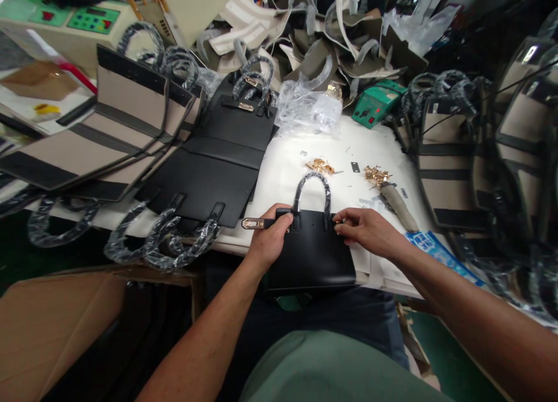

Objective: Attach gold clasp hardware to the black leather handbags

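Observation:
A small black handbag point(314, 254) stands at the table's front edge, its arched handle point(314, 184) wrapped in clear plastic. My left hand point(271, 234) is closed on the bag's upper left corner, thumb on the front near the handle's base. From that hand a black strap with a gold-coloured metal plate point(253, 223) sticks out to the left. At the bag's upper right edge, my right hand point(364, 230) pinches a small gold-coloured metal piece point(336, 223), mostly covered by the fingertips. Beyond the handle lie two piles of gold-coloured fittings point(321, 166).
Flat black bag panels point(209, 152) with wrapped handles cover the left side; more bag pieces point(449, 158) stand at the right. Behind are a green box with a red light point(378, 103) and heaped pale panels point(253, 24). A grey-wrapped tool point(399, 207) lies near my right forearm.

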Action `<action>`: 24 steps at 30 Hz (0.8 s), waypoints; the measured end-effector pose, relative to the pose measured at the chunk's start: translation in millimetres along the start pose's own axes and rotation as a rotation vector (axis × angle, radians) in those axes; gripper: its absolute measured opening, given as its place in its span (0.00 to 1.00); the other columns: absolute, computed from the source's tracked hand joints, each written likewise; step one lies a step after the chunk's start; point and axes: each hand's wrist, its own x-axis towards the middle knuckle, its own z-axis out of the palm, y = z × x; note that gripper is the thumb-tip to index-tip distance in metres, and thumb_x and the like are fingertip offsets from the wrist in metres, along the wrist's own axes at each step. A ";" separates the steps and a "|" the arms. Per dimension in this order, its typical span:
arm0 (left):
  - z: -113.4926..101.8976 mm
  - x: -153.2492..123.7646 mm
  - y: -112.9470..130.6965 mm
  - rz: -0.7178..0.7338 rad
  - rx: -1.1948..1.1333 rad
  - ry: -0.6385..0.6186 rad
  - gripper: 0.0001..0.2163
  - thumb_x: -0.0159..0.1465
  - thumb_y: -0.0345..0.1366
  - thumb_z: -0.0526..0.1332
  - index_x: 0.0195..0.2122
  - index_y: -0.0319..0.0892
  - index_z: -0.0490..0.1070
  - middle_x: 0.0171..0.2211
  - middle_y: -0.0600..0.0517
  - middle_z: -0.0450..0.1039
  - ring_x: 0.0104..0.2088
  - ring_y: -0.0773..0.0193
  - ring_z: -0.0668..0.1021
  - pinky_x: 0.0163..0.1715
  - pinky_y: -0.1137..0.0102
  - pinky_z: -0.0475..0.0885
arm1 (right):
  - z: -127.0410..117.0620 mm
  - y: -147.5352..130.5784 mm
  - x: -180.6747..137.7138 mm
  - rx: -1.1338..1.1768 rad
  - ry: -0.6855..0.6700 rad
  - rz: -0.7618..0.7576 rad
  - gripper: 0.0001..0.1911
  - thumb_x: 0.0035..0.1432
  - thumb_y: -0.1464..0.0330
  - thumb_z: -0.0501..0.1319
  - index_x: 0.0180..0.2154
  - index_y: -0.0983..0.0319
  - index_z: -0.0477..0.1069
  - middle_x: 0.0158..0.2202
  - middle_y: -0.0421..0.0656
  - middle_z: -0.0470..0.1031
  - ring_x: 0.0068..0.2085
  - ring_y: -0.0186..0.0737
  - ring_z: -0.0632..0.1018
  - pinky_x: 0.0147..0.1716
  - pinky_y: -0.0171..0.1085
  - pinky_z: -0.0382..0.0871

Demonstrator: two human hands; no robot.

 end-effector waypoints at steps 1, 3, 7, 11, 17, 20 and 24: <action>-0.4 -0.1 -0.1 0.004 -0.004 -0.010 0.08 0.62 0.39 0.59 0.35 0.44 0.76 0.27 0.56 0.71 0.31 0.64 0.72 0.35 0.71 0.65 | -1.0 -0.8 2.0 -0.005 -0.019 0.005 0.09 0.54 0.63 0.64 0.36 0.59 0.76 0.22 0.36 0.72 0.24 0.37 0.76 0.26 0.35 0.68; -1.2 -0.5 -0.9 0.012 -0.018 -0.029 0.08 0.63 0.39 0.59 0.36 0.44 0.76 0.27 0.56 0.70 0.31 0.64 0.71 0.35 0.71 0.65 | -2.7 -2.0 5.1 -0.022 -0.040 0.005 0.09 0.54 0.63 0.64 0.37 0.59 0.76 0.21 0.35 0.70 0.24 0.37 0.75 0.26 0.35 0.67; -3.4 -2.4 -3.9 0.031 -0.065 -0.067 0.08 0.63 0.39 0.59 0.37 0.43 0.75 0.27 0.56 0.69 0.31 0.64 0.71 0.34 0.71 0.65 | -5.5 -3.0 4.8 -0.122 -0.045 -0.036 0.12 0.55 0.61 0.64 0.40 0.60 0.76 0.20 0.34 0.67 0.24 0.36 0.72 0.26 0.35 0.64; -7.1 -4.3 -6.1 0.076 -0.125 -0.092 0.07 0.64 0.37 0.58 0.38 0.43 0.75 0.27 0.56 0.68 0.31 0.65 0.70 0.34 0.72 0.64 | -9.2 -0.7 -0.2 -0.231 0.026 -0.108 0.23 0.55 0.58 0.66 0.51 0.57 0.73 0.26 0.36 0.69 0.29 0.37 0.71 0.32 0.37 0.64; -14.5 -5.5 -5.6 0.050 -0.215 -0.116 0.07 0.63 0.38 0.60 0.38 0.43 0.75 0.27 0.56 0.69 0.31 0.65 0.70 0.35 0.72 0.64 | -19.0 -0.2 -1.9 -0.172 -0.015 -0.148 0.28 0.50 0.53 0.70 0.51 0.57 0.75 0.43 0.44 0.76 0.43 0.45 0.75 0.44 0.43 0.67; -17.0 -6.5 -5.4 0.012 -0.260 -0.116 0.08 0.62 0.39 0.61 0.38 0.43 0.76 0.26 0.57 0.70 0.29 0.66 0.70 0.34 0.72 0.64 | -21.4 -3.2 -2.0 0.032 -0.181 -0.127 0.26 0.49 0.55 0.71 0.48 0.59 0.73 0.39 0.43 0.77 0.40 0.43 0.76 0.41 0.41 0.68; -18.4 -7.0 -7.1 -0.029 -0.321 -0.125 0.08 0.61 0.39 0.62 0.39 0.43 0.76 0.28 0.56 0.73 0.30 0.65 0.72 0.34 0.71 0.66 | -18.7 -2.0 -4.0 0.168 -0.263 -0.129 0.23 0.50 0.56 0.72 0.42 0.60 0.69 0.33 0.39 0.74 0.34 0.38 0.73 0.33 0.37 0.65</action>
